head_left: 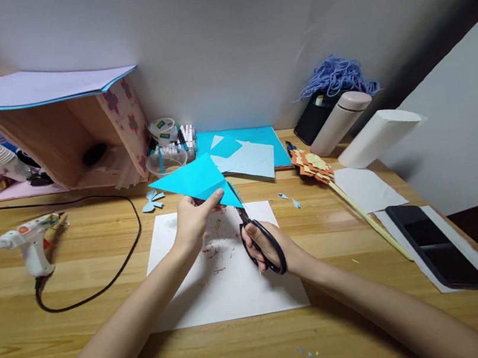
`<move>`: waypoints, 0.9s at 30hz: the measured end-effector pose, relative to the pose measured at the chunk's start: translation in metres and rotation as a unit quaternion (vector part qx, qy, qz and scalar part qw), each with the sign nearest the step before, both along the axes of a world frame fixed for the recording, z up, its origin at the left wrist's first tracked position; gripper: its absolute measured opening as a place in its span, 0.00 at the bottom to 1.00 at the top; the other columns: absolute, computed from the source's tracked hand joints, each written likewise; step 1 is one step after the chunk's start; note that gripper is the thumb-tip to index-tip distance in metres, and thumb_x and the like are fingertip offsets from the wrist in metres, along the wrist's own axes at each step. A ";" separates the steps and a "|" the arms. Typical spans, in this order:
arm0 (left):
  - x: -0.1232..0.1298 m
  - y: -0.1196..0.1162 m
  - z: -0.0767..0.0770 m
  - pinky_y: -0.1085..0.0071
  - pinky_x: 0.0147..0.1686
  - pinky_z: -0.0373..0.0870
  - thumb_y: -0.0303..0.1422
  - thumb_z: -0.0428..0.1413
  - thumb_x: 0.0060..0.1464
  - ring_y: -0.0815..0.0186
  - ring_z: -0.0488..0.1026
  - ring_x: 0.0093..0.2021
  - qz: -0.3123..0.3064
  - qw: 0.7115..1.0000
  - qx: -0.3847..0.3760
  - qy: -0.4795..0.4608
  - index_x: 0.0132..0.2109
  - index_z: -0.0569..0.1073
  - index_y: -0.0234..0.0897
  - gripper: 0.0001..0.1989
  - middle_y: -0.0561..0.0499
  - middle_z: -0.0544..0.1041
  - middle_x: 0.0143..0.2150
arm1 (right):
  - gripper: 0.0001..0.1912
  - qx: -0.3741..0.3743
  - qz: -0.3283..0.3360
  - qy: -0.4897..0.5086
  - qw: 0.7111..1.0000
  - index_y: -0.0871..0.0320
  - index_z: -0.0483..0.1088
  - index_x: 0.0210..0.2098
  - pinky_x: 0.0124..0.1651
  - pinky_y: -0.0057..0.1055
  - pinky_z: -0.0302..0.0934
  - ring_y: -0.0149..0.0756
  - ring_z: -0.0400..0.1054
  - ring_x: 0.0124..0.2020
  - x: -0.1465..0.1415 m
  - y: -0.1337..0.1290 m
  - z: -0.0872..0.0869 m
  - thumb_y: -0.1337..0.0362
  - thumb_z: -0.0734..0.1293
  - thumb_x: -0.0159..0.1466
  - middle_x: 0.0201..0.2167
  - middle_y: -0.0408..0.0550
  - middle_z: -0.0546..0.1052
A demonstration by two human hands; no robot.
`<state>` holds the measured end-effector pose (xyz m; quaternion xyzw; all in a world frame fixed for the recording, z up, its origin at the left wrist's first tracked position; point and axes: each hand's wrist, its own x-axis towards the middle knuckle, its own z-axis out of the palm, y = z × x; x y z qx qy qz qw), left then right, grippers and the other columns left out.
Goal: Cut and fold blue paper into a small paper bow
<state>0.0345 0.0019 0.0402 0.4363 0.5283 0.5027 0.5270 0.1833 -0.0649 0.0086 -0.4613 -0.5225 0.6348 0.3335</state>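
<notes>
My left hand (pixel 195 221) pinches a bright blue sheet of paper (pixel 203 178) along its lower edge, thumb on top. The sheet is angular, with a long point reaching left. My right hand (pixel 266 243) is closed round the black handles of a pair of scissors (pixel 278 250). Their blades meet the right-hand edge of the blue paper; how far apart they stand is hard to make out. Beneath both hands lies a white sheet (pixel 256 296) with coloured marks and specks on it. Small blue scraps (pixel 296 203) are to its right.
A glue gun (pixel 33 245) with a looping black cord stands left. Behind are an open box (pixel 58 140), a clear tub (pixel 167 163), markers (pixel 187 136) and more blue paper (pixel 278 143). A paper flower (pixel 312 165), a bottle (pixel 340 122), a tissue roll (pixel 379 137) and a phone (pixel 438 248) lie right.
</notes>
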 end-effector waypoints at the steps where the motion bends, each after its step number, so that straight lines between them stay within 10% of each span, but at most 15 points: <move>1: 0.000 0.000 0.000 0.75 0.25 0.65 0.40 0.65 0.36 0.69 0.70 0.22 -0.003 1.000 0.007 0.002 0.23 0.70 0.32 0.16 0.53 0.72 0.19 | 0.30 -0.003 -0.003 -0.004 1.000 0.57 0.56 0.25 0.13 0.21 0.56 0.23 0.55 0.10 0.000 0.000 0.000 0.34 0.54 0.55 0.11 0.33 0.58; 27: -0.004 0.003 -0.004 0.74 0.29 0.66 0.41 0.63 0.40 0.70 0.69 0.24 -0.101 0.995 -0.012 0.012 0.26 0.69 0.33 0.16 0.51 0.72 0.22 | 0.33 -0.002 -0.004 -0.013 1.000 0.57 0.58 0.27 0.15 0.22 0.58 0.25 0.59 0.11 0.001 0.002 -0.009 0.32 0.50 0.53 0.11 0.34 0.59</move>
